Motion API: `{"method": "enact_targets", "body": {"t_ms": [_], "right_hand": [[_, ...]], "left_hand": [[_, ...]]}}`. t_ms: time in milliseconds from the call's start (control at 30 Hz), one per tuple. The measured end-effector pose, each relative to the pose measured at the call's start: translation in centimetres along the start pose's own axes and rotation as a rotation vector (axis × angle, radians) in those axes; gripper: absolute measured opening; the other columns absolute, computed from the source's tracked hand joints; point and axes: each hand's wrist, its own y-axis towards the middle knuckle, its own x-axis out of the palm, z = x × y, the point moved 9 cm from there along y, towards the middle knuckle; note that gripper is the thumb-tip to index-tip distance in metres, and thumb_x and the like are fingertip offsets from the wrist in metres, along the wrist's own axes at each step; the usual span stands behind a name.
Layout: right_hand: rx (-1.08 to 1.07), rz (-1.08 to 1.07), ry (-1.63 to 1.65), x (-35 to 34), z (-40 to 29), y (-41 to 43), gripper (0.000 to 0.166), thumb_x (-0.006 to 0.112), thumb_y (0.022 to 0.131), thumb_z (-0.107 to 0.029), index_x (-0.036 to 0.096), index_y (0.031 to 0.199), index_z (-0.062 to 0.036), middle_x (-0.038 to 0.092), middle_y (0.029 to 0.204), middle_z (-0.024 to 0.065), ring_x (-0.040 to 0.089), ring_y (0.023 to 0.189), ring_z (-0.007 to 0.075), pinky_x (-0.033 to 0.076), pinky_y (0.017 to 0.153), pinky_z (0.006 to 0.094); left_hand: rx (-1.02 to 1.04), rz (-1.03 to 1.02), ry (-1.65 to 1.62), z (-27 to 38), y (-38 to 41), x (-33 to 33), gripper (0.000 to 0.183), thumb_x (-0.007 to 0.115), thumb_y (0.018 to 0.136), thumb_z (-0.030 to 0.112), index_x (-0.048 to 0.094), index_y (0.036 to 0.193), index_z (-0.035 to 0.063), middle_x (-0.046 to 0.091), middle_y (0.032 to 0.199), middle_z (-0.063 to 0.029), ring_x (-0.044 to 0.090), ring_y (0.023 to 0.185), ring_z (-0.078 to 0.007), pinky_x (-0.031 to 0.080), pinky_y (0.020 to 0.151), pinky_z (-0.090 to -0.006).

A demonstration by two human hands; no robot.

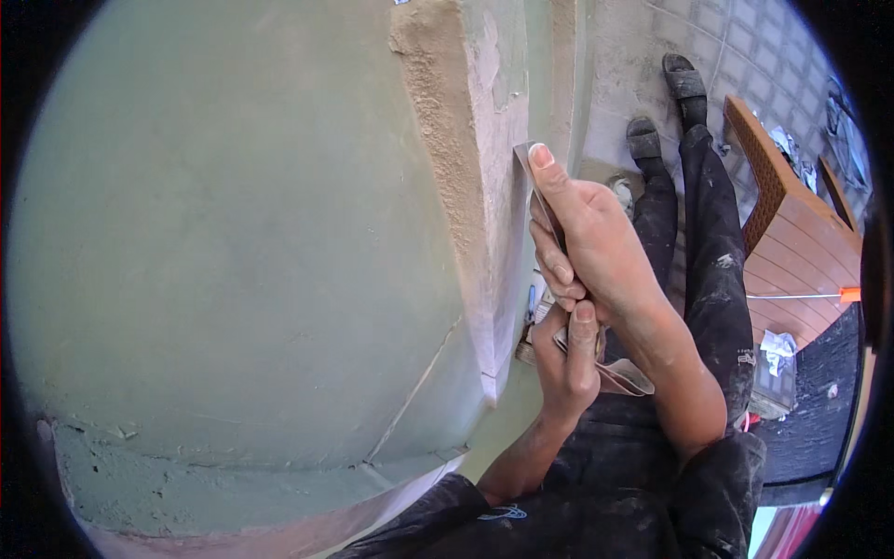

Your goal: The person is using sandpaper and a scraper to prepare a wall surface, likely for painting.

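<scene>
A thin flat metal blade [525, 164], seen nearly edge-on, lies along the thumb and fingers of my right hand [594, 223]. It looks like a scraper or putty knife, but its lower end is hidden by the fingers. My left hand [573, 363] is closed just below, thumb up, against the right fingers. A folded pinkish sheet [625, 377], perhaps sandpaper, sticks out from behind the left hand. Left of the blade stands a wall corner with whitish filler [499, 209] along its edge. A rough band of bare tan plaster [440, 126] runs beside the filler.
The pale green wall [244, 244] fills the left side, with a ledge [209, 475] low down. On the right, a brown woven-sided piece of furniture [803, 237] stands near my legs [712, 230]. An orange-ended rod [848, 295] and crumpled paper [777, 349] are nearby.
</scene>
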Motion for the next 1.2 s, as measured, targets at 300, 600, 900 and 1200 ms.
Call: {"method": "enact_targets", "body": {"t_ms": [300, 600, 900, 1200], "right_hand": [[-0.041, -0.042, -0.085, 0.0, -3.6, 0.2, 0.069, 0.050, 0.100, -0.066, 0.045, 0.060, -0.0102, 0.043, 0.046, -0.0005, 0.041, 0.034, 0.0089, 0.033, 0.033, 0.0256], [-0.068, -0.058, 0.008, 0.1, -3.8, 1.2, 0.067, 0.050, 0.101, -0.063, 0.038, 0.060, -0.0119, 0.038, 0.044, -0.0013, 0.034, 0.031, 0.0084, 0.028, 0.030, 0.0247], [-0.018, -0.084, -0.005, -0.4, -3.1, 1.4, 0.066, 0.050, 0.101, -0.063, 0.031, 0.059, -0.0151, 0.034, 0.043, -0.0017, 0.029, 0.028, 0.0084, 0.025, 0.027, 0.0236], [0.055, -0.093, -0.009, -0.3, -0.2, 0.7, 0.065, 0.048, 0.102, -0.064, 0.032, 0.062, -0.0154, 0.033, 0.044, -0.0026, 0.029, 0.029, 0.0077, 0.024, 0.028, 0.0233]], "left_hand": [[0.154, -0.019, 0.171, 3.1, 2.3, 1.5, 0.040, 0.045, 0.108, 0.033, 0.055, 0.087, 0.0000, 0.050, 0.073, -0.0015, 0.046, 0.071, -0.0100, 0.033, 0.061, -0.0282], [0.101, -0.053, 0.024, 1.9, 2.9, 2.0, 0.042, 0.045, 0.108, 0.039, 0.056, 0.094, 0.0010, 0.053, 0.074, -0.0022, 0.047, 0.060, -0.0099, 0.034, 0.054, -0.0256], [0.086, -0.063, -0.036, 0.9, 2.4, 2.5, 0.036, 0.051, 0.107, 0.029, 0.059, 0.107, -0.0063, 0.054, 0.075, 0.0004, 0.046, 0.067, -0.0069, 0.033, 0.059, -0.0253], [0.165, -0.019, 0.054, -0.5, 1.1, 0.9, 0.032, 0.051, 0.106, 0.025, 0.060, 0.101, -0.0054, 0.055, 0.071, 0.0021, 0.045, 0.060, -0.0076, 0.033, 0.054, -0.0278]]}}
